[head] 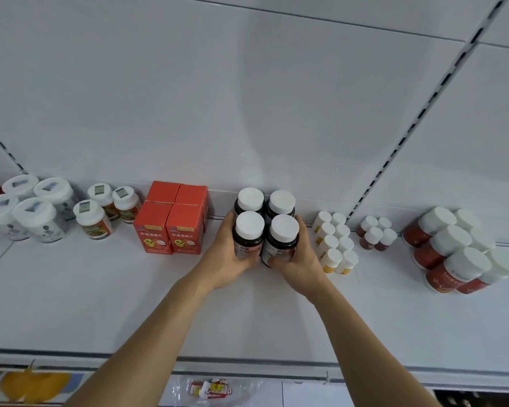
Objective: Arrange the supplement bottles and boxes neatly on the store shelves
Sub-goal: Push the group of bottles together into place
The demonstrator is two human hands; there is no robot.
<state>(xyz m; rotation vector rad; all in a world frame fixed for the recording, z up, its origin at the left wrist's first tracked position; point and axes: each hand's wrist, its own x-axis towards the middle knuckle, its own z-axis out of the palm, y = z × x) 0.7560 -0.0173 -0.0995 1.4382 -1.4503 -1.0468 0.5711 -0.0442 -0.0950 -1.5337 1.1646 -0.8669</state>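
On the shelf (100, 289), red boxes (171, 221) stand left of four dark bottles (265, 227). The left hand (227, 259) and right hand (299, 259) each curl their grip round that cluster. Yellow bottles (334, 242) stand right of it.

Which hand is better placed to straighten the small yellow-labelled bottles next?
Probably the right hand: it grips the dark bottles right beside the yellow-labelled bottles, while the left hand sits on the far side, nearer the red boxes.

four dark white-capped bottles (265, 227) upright, clustered.
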